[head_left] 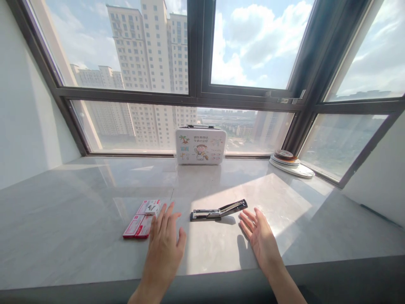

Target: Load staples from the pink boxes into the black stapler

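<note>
A black stapler (218,211) lies on the grey marble sill (79,219) with its top arm swung open to the right. My left hand (165,245) hovers flat, fingers spread, just left of the stapler and beside the red and white staple boxes (143,219). My right hand (257,236) is open, palm turned inward, a little to the right of the stapler's open end. Neither hand holds anything.
A white case with cartoon print (201,146) stands upright against the window at the back. A stack of round plates (289,162) sits at the back right. The dark sill edge (348,274) runs along the front. A white wall bounds the left.
</note>
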A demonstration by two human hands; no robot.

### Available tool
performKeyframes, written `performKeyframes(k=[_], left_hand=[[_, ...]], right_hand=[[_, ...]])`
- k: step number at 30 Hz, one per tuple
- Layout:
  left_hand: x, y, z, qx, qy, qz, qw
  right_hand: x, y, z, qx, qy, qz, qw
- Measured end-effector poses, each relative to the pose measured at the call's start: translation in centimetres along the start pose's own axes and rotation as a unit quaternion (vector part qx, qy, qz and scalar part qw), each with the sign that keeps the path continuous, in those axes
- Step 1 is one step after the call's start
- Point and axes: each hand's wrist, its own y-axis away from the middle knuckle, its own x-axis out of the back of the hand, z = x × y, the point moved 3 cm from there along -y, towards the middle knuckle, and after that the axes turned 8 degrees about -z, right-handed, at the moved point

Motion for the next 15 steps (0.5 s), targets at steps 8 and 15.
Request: performKeyframes(k=[8, 15], left_hand=[[2.9, 3.6, -4.9, 0.095, -0.088, 0.019, 0.991], [1.4, 1.5, 1.4, -0.065, 0.204, -0.173, 0.961]], right_hand=[[0.3, 3.1, -0.4, 0.015, 0.405, -0.126, 0.905], [-5.5, 3.6, -0.2, 0.036, 0.537, -0.271, 0.798]])
